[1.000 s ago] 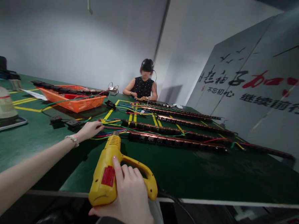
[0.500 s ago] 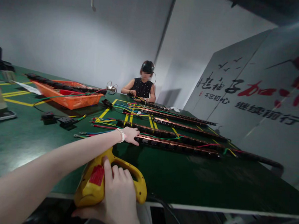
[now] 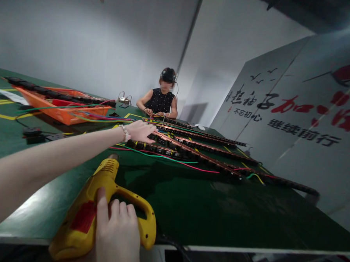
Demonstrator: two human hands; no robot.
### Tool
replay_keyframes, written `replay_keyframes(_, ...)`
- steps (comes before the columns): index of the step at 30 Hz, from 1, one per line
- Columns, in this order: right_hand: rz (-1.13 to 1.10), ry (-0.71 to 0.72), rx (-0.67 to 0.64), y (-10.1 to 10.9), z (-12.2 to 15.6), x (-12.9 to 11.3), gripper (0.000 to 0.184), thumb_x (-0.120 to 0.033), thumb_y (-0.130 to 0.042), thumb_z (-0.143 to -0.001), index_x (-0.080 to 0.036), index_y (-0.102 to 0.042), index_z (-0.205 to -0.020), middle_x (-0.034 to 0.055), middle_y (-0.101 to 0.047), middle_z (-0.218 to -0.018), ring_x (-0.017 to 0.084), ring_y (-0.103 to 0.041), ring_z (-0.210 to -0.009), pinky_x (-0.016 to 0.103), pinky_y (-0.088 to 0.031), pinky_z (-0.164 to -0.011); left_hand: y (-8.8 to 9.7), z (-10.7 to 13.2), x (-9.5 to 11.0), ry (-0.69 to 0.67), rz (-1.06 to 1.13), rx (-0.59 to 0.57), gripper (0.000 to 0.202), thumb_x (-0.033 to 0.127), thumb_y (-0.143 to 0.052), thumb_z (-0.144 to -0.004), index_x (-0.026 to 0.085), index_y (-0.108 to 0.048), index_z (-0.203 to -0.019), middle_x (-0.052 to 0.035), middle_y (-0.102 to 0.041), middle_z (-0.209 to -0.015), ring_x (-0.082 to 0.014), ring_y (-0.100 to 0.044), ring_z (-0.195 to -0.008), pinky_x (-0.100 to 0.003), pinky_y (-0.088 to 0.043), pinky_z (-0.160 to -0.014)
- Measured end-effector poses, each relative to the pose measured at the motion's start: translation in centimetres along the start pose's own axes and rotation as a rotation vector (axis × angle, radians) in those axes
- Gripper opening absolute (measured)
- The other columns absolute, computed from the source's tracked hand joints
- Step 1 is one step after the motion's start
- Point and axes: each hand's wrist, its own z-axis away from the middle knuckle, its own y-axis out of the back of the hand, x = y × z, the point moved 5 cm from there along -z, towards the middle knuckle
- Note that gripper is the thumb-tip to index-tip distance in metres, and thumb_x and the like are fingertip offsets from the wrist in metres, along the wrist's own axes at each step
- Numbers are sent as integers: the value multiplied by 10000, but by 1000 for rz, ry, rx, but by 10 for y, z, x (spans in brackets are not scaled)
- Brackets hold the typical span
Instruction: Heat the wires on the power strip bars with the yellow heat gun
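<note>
My right hand (image 3: 118, 229) is wrapped round the body of a yellow heat gun (image 3: 105, 174), near the table's front edge. Its nozzle points away from me, and a black cord trails from the handle. Stretched far forward, my left hand (image 3: 140, 131) grips the left part of a long copper busbar strip (image 3: 188, 150) with black holders along it. That end is raised off the table, and the strip slants across a neighbouring one. Coloured wires run out to the left behind my wrist; the fingertips are partly hidden.
More strips (image 3: 221, 150) lie side by side on the green table (image 3: 217, 211). An orange basket (image 3: 67, 115) with a dark strip across it stands at the left. Black blocks (image 3: 34, 135) lie before it. Across the table, a co-worker (image 3: 161, 101) sits handling wires.
My left hand has lifted the busbar strip's left end and moved it away from me. The heat gun has shifted left and closer, with more of its nozzle showing.
</note>
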Motion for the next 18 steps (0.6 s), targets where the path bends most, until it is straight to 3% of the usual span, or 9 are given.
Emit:
replay_keyframes(3, 29, -27, 86, 3, 0, -1, 545, -244, -451, -858, -115, -318, -1370, 59, -589, -768, 206, -580, -654, 359, -527, -593, 7, -5, -28, 46, 38, 32, 496, 574, -452, -831, 110, -531, -989, -87, -618, -878, -165, -559, -720, -265, -364, -662)
replay_keyframes(7, 28, -68, 173, 7, -1, -2, 468, -140, -386, -842, -140, -420, -1308, 45, -578, -708, 193, -567, -592, 348, -532, -555, -3, -6, -57, 187, 157, 63, 534, 654, -435, -789, 176, -537, -1005, -22, -595, -799, -139, -507, -714, -259, -361, -701)
replay_keyframes(12, -4, -143, 298, 13, -3, -2, 433, -113, -280, -846, -181, -531, -1193, 39, -561, -631, 197, -560, -518, 354, -521, -475, -33, -9, -64, 287, 259, 32, 524, 675, -401, -778, 235, -541, -1027, -21, -604, -811, -173, -514, -771, -293, -349, -727)
replay_keyframes(18, -19, -199, 432, 5, -5, -4, 432, -98, -318, -828, -210, -567, -1163, 20, -547, -562, 195, -543, -443, 369, -512, -427, -73, -9, -70, 275, 236, -50, 482, 651, -359, -796, 250, -540, -994, -26, -606, -768, -206, -532, -790, -327, -335, -750)
